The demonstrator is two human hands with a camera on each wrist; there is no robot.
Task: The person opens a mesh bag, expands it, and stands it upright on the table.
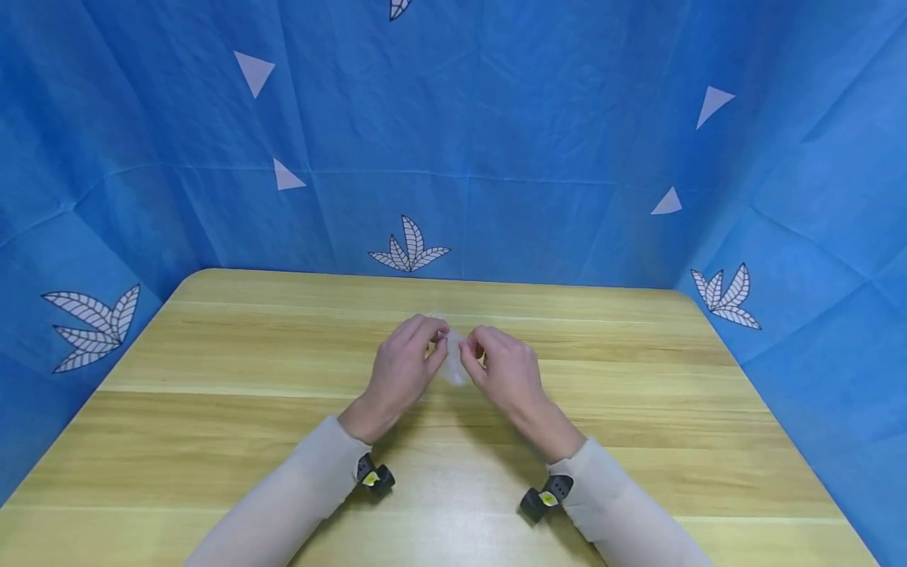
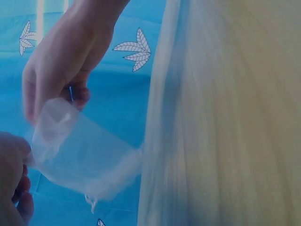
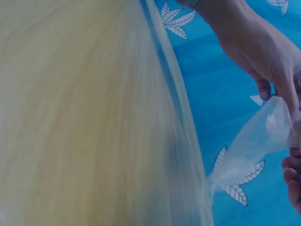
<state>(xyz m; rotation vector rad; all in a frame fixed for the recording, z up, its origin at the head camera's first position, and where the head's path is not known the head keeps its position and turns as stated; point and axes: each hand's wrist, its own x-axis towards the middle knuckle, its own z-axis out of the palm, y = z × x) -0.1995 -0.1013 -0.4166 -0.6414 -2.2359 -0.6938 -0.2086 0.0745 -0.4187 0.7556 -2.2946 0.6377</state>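
Note:
A thin, see-through plastic bag point(image 1: 455, 370) hangs between my two hands over the middle of the table. My left hand point(image 1: 409, 358) pinches its upper edge between thumb and fingertips. On the other side, my right hand point(image 1: 506, 370) pinches the edge in the same way, a short gap apart. In the left wrist view the bag point(image 2: 89, 155) spreads between both hands, its lower end crumpled. The right wrist view shows the bag point(image 3: 251, 143) narrowing downward toward the tabletop; whether it touches cannot be told.
A wooden table point(image 1: 234, 409) with rounded far corners lies beneath. Blue cloth point(image 1: 538, 118) with leaf and triangle prints stands behind and at both sides. Small black devices are strapped at both wrists over pale sleeves point(image 1: 298, 488).

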